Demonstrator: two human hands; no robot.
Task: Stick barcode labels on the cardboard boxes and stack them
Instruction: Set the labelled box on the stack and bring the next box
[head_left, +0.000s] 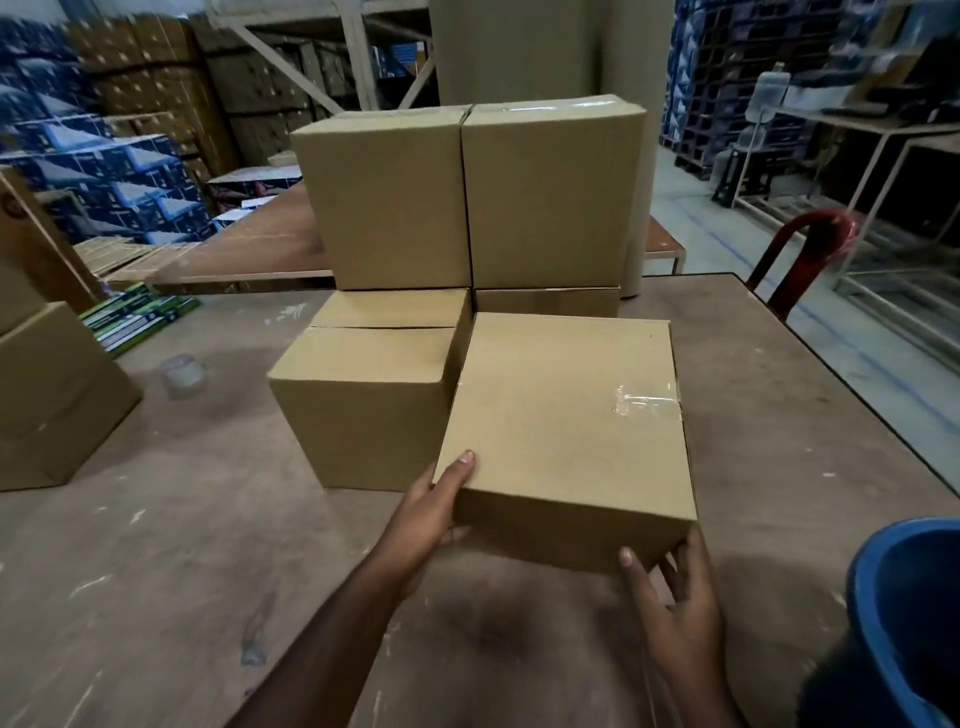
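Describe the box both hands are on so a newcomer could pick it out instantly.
Start at the block of plain cardboard boxes stacked mid-table. The target box is the nearest one, at the front right of that stack, gripped at its near corners by the left hand and right hand. Only it shows clear tape across its right edge.

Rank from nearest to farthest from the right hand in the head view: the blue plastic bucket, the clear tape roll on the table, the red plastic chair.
From the right hand, at the held cardboard box's near right corner:
1. Blue plastic bucket, just to its right at the frame's edge.
2. Red plastic chair, beyond the table's far right edge.
3. Clear tape roll, far across on the table's left.
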